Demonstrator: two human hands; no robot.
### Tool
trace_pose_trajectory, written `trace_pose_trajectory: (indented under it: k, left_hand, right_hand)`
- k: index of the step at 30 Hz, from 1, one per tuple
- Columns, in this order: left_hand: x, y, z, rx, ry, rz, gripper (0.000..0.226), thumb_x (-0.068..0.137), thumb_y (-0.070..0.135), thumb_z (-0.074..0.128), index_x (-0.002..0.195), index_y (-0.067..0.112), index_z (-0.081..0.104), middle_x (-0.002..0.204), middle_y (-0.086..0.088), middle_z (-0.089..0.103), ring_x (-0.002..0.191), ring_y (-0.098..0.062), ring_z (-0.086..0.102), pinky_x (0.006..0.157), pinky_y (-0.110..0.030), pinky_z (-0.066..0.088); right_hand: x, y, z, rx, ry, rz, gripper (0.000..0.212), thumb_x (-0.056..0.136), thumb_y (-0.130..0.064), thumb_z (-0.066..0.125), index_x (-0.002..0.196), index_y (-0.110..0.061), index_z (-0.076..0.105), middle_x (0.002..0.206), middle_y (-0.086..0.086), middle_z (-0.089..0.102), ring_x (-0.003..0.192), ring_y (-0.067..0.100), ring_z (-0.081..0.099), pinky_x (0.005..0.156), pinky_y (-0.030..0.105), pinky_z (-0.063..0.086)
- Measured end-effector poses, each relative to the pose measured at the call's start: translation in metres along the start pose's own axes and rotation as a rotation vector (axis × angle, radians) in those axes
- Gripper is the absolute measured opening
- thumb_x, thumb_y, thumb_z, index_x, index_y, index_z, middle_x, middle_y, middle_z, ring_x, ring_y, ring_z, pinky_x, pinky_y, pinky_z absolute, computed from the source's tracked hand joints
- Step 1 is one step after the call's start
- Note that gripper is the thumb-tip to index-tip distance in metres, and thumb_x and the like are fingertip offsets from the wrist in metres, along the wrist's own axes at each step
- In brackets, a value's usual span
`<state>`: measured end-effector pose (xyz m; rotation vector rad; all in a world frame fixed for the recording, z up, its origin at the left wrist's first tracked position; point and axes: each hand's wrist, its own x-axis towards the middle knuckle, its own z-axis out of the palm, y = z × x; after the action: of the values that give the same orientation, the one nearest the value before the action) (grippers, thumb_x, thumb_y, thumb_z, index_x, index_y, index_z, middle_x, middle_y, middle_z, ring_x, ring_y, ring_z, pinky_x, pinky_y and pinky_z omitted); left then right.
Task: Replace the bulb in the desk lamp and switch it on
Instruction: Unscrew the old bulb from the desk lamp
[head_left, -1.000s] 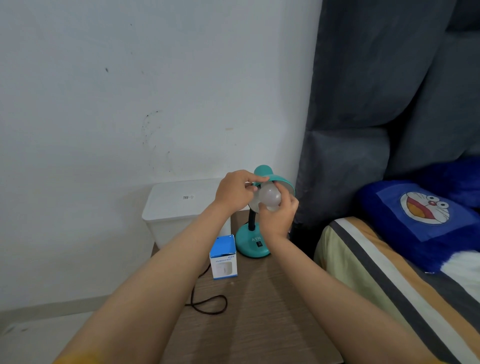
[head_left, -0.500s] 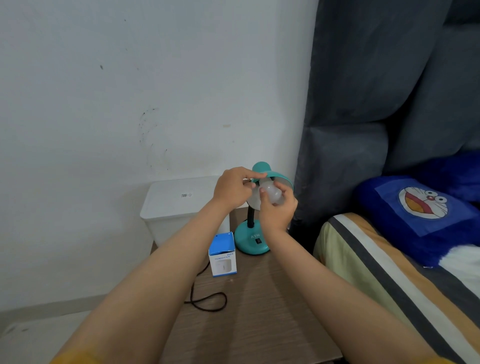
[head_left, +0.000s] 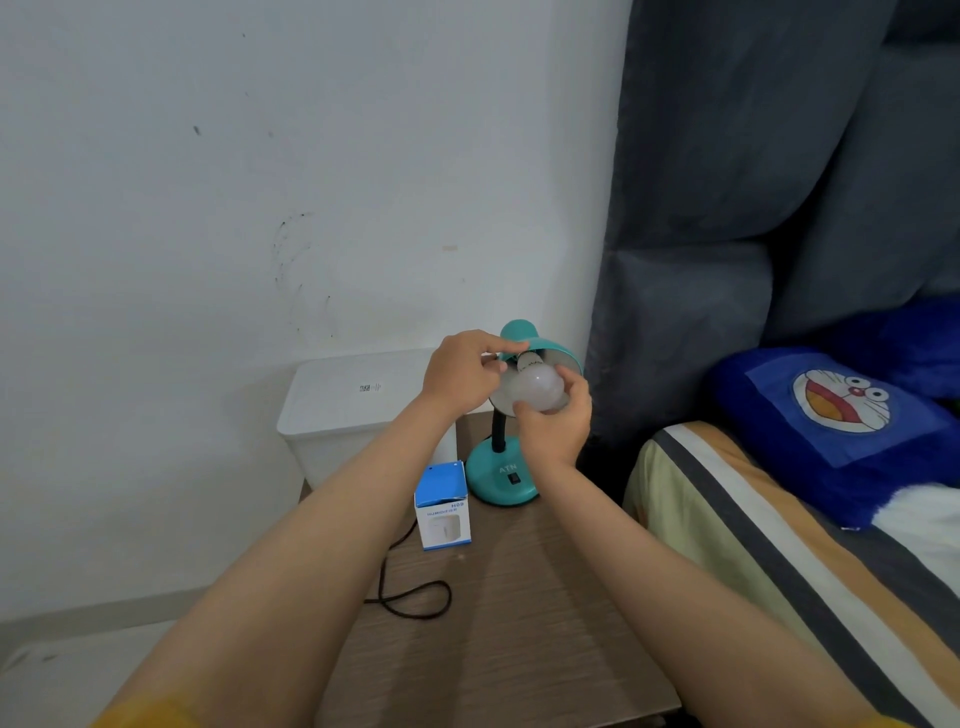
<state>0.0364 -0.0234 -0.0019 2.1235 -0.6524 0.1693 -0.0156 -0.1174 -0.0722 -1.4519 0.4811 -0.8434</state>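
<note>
A teal desk lamp (head_left: 501, 480) stands at the back of the wooden bedside table (head_left: 519, 623), its shade (head_left: 558, 352) tilted toward me. A white bulb (head_left: 537, 387) sits at the mouth of the shade, its neck showing just below the socket. My right hand (head_left: 558, 421) cups the bulb from below with fingers around it. My left hand (head_left: 462, 371) pinches the left rim of the shade. A black rocker switch (head_left: 514, 478) is on the lamp's round base.
A small blue and white carton (head_left: 443, 506) stands left of the lamp base. A black cord (head_left: 410, 597) loops on the table. A white plastic bin (head_left: 358, 410) sits behind against the wall. A bed with a striped sheet (head_left: 779, 545) and blue pillow (head_left: 831, 421) lies right.
The bulb now shows more of its neck below the socket, and my right hand has shifted its grip lower around it. My left hand stays on the shade.
</note>
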Motion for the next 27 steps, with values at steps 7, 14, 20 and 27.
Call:
trace_pose_trajectory:
  k: [7, 14, 20, 27]
  left_hand:
    - [-0.009, -0.003, 0.000, 0.022, -0.058, 0.064, 0.039, 0.085, 0.004, 0.055, 0.117, 0.024, 0.063, 0.125, -0.002, 0.063, 0.114, -0.016, 0.058, 0.103, -0.035, 0.045]
    - [-0.061, -0.029, -0.006, 0.056, 0.003, -0.022, 0.041, 0.087, 0.013, 0.060, 0.127, 0.019, 0.055, 0.127, -0.003, 0.056, 0.117, -0.013, 0.051, 0.092, -0.008, 0.034]
    - [-0.104, -0.089, 0.003, 0.289, -0.230, -0.199, 0.058, 0.081, 0.030, 0.068, 0.133, 0.019, 0.047, 0.138, -0.007, 0.047, 0.129, -0.026, 0.041, 0.106, -0.032, 0.032]
    - [-0.109, -0.127, 0.029, 0.635, -0.312, -0.185, 0.074, 0.081, 0.042, 0.064, 0.144, 0.033, 0.025, 0.154, -0.011, 0.018, 0.142, -0.031, 0.015, 0.112, -0.056, 0.022]
  right_hand:
    - [-0.010, 0.009, -0.016, 0.024, -0.055, -0.074, 0.061, 0.064, -0.003, 0.078, 0.115, -0.022, 0.050, 0.116, -0.001, 0.054, 0.107, 0.018, 0.056, 0.086, 0.037, 0.056]
    - [-0.043, 0.036, -0.045, 0.002, -0.131, -0.052, 0.062, 0.065, -0.004, 0.074, 0.111, -0.028, 0.040, 0.114, 0.003, 0.050, 0.104, 0.022, 0.059, 0.085, 0.041, 0.055]
    - [-0.085, 0.074, -0.065, -0.195, -0.296, -0.004, 0.057, 0.068, -0.011, 0.080, 0.109, -0.024, 0.043, 0.104, -0.015, 0.051, 0.097, 0.015, 0.059, 0.078, 0.029, 0.054]
    - [-0.081, 0.110, -0.050, -0.461, -0.350, 0.131, 0.059, 0.068, -0.026, 0.080, 0.116, -0.017, 0.048, 0.115, 0.001, 0.049, 0.094, 0.015, 0.056, 0.075, 0.025, 0.048]
